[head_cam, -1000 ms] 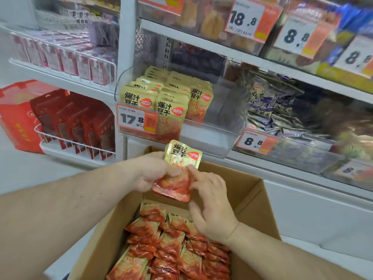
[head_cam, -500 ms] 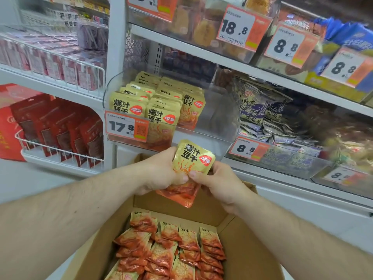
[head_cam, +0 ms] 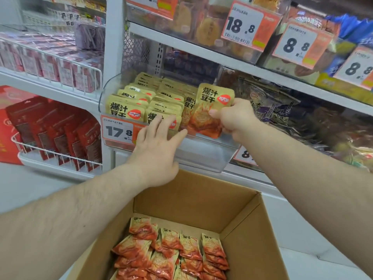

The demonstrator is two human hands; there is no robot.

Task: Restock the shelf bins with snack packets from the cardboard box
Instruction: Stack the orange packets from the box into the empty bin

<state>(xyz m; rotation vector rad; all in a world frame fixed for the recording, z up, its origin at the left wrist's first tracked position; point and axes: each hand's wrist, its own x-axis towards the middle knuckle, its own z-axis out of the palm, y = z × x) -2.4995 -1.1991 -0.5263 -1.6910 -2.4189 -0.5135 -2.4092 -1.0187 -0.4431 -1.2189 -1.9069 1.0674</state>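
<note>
From my head view, I am pinching one yellow-and-red snack packet in my right grip, thumb on its front and fingers curled behind, holding it upright at the right end of the clear shelf bin, just beside the rows of matching packets already standing in that bin. My left grip is spread, fingers straight and apart, its fingertips touching the bin's front wall and the front packets, just right of the 17.8 price tag clipped to the bin. Below the bin, the cardboard box is standing open, with more packets lying in rows on its bottom. Left of the bin, red pouches are leaning in a white wire rack.
</note>
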